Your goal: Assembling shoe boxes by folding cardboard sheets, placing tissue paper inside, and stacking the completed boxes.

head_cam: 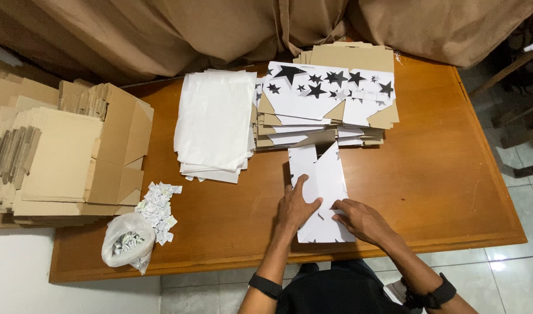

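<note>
**Both hands flatten a white folded sheet at the table's near edge**

The left hand point(297, 207) lies spread and palm-down on the white folded sheet point(320, 195), low of frame centre, seemingly to pin it; the right hand point(362, 220) presses bent fingertips on its lower right part, as if creasing; the sheet rests on the table point(446, 174) just below the star-printed stack point(327, 102), within reach; plain white sheets point(215, 122) lie left of it.
</note>
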